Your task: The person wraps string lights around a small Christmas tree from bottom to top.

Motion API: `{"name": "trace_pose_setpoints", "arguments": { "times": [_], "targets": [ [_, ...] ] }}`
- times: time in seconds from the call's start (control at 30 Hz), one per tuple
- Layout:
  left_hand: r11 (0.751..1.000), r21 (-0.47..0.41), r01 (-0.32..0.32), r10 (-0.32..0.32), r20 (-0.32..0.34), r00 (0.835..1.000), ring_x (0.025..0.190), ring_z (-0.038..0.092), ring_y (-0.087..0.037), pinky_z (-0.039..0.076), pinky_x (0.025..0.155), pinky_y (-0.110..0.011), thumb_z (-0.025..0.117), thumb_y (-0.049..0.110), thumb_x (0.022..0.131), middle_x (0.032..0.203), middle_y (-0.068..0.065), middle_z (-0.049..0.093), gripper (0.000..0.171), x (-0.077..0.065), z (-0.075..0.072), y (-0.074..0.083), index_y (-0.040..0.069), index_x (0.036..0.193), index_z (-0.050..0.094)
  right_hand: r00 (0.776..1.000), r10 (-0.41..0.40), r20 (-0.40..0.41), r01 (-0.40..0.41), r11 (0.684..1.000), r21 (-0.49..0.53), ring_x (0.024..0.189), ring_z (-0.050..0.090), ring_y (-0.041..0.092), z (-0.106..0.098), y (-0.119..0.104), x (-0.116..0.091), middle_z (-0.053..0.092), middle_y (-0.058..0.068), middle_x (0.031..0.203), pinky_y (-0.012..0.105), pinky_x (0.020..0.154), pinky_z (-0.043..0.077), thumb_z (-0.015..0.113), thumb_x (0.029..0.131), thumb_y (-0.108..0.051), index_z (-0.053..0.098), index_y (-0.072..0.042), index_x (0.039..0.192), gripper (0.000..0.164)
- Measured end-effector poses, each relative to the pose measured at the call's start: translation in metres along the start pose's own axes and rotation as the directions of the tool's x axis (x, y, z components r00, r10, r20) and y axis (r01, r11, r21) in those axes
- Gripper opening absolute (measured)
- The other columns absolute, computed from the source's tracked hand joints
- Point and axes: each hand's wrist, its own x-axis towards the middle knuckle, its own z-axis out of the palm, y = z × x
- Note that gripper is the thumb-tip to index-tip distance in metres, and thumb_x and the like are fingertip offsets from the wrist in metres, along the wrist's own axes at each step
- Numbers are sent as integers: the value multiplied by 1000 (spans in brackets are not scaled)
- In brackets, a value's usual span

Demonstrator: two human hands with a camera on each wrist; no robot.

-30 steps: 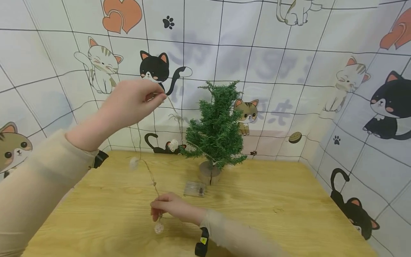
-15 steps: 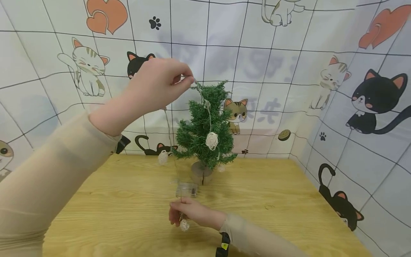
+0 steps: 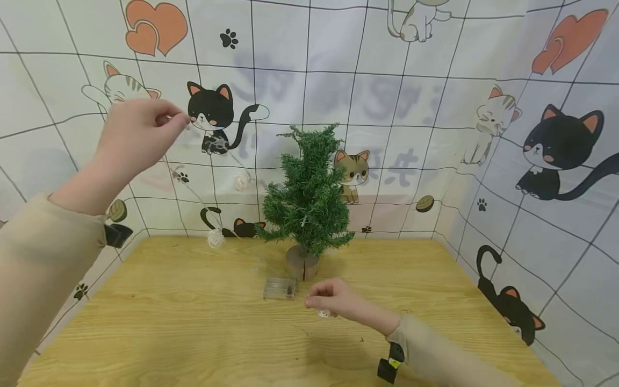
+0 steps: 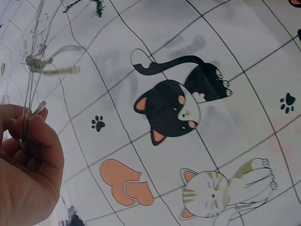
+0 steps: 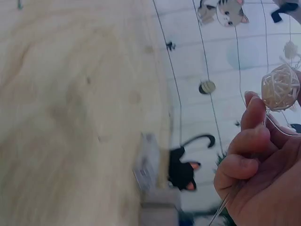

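Observation:
High at the left in the head view, my left hand point(image 3: 137, 134) pinches the thin clear wire of a string of ball lights. A knot in that wire point(image 4: 33, 63) sits just beyond the fingertips in the left wrist view. White woven balls hang lower on the string, one ball point(image 3: 215, 238) near the table's back edge and another ball point(image 3: 242, 181) blurred before the wall. Low over the table, my right hand point(image 3: 344, 303) grips the wire with curled fingers; a woven ball point(image 5: 281, 87) shows beside its fingertips. Between the hands stands a small green artificial Christmas tree point(image 3: 309, 193).
The tree's round wooden base point(image 3: 302, 263) rests near the back of the wooden table point(image 3: 193, 322). A clear battery box point(image 3: 279, 288) lies just in front of it. Cat-printed cloth point(image 3: 387, 107) hangs behind and along both sides.
My left hand swung right to the treetop, then back left, clear of the tree, still pinching the wire. My right hand moved right with its ball. The head view shifted slightly.

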Motion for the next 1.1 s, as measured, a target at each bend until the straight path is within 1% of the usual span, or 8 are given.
{"name": "trace_pose_setpoints", "arguments": {
  "times": [0.17, 0.3, 0.4, 0.53, 0.7, 0.87, 1.0, 1.1],
  "targets": [
    [982, -84, 167, -160, 81, 984, 55, 54, -14, 34, 55, -32, 52, 44, 97, 59, -4, 60, 42, -38, -5, -37, 9, 111, 69, 999, -26, -37, 22, 994, -105, 60, 43, 7, -37, -9, -24, 63, -2, 78, 28, 54, 39, 57, 98, -20, 70, -3, 104, 22],
    [924, -260, 280, -251, 138, 958, 48, 48, -17, 30, 41, -34, 58, 48, 95, 61, -6, 59, 38, -75, -5, -53, 15, 111, 68, 992, -125, -2, 123, 979, -163, 61, 44, 6, -55, -18, -40, 63, -3, 76, 29, 56, 42, 56, 98, -12, 70, -6, 96, 15],
    [882, -360, 303, -259, 167, 951, 50, 47, -17, 28, 41, -35, 58, 47, 94, 64, -3, 58, 36, -86, -5, -50, 18, 114, 67, 988, -155, 21, 157, 974, -166, 66, 48, 6, -64, -27, -48, 63, -2, 79, 28, 60, 44, 56, 97, -7, 67, -4, 94, 12],
    [823, -498, 275, -197, 205, 959, 61, 54, -16, 43, 51, -26, 56, 43, 96, 67, -3, 51, 38, -65, -1, -25, 14, 119, 64, 992, -123, -10, 120, 977, -175, 72, 53, 9, -70, -36, -53, 64, 2, 85, 29, 64, 47, 57, 96, -8, 66, -3, 96, 10],
    [660, -721, 209, -73, 215, 974, 52, 47, -17, 48, 55, -26, 56, 29, 100, 60, -2, 40, 29, -17, 16, 22, 4, 113, 63, 995, -103, -2, 100, 973, -208, 71, 52, 9, -68, -30, -54, 64, 2, 84, 29, 65, 47, 57, 97, -10, 67, -6, 97, 11],
    [536, -824, 184, 14, 226, 974, 51, 40, -15, 44, 49, -25, 54, 21, 101, 59, -2, 36, 24, 15, 35, 69, 1, 111, 62, 994, -105, 25, 108, 970, -216, 70, 50, 8, -64, -22, -56, 63, 2, 83, 29, 64, 46, 56, 97, -11, 68, -8, 96, 12],
    [471, -869, 152, 84, 215, 973, 50, 38, -16, 41, 47, -26, 53, 18, 101, 60, -3, 36, 22, 23, 44, 97, 0, 109, 62, 995, -100, 27, 103, 971, -214, 72, 50, 8, -64, -20, -58, 63, 3, 86, 28, 65, 45, 57, 97, -12, 68, -10, 96, 12],
    [456, -881, 125, 113, 197, 974, 50, 37, -17, 40, 46, -27, 54, 17, 100, 59, -3, 35, 21, 20, 44, 108, 0, 107, 63, 994, -103, 34, 108, 970, -219, 70, 48, 8, -66, -17, -59, 62, 2, 85, 28, 64, 44, 56, 98, -13, 68, -11, 96, 12]
  ]
}}
